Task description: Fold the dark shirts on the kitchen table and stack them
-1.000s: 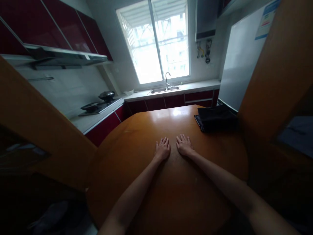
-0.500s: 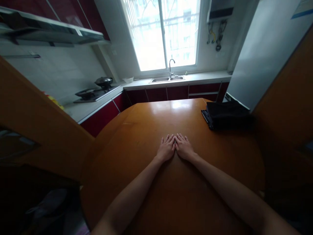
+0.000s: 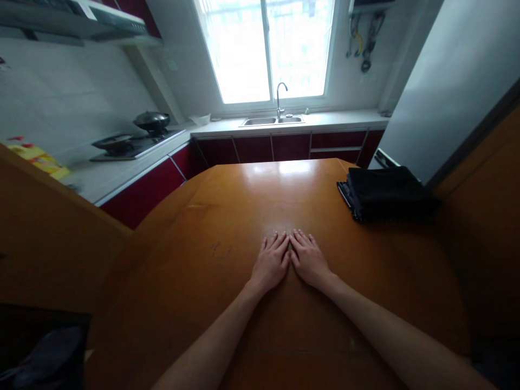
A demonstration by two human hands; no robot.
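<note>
Palm down on the wooden table [image 3: 195, 233], my left hand [image 3: 271, 261] has its fingers stretched out and holds nothing. My right hand [image 3: 309, 259] lies flat beside it, also holding nothing. The two hands angle toward each other, with index fingertips and thumbs meeting or almost meeting. Beyond my right hand, near the table's right edge, sits a stack of folded black cloth [image 3: 390, 195].
Behind the table runs a white counter with a double sink [image 3: 260, 121] and a faucet [image 3: 278, 100] under a window. At left, a lidded wok [image 3: 151, 120] and a pan [image 3: 114, 142] stand on the stove. A pale refrigerator [image 3: 442, 92] rises at right.
The view has shifted closer and tilted down, so the table and hands look larger. My hands keep the same flat pose on the table, and the black cloth stays put.
</note>
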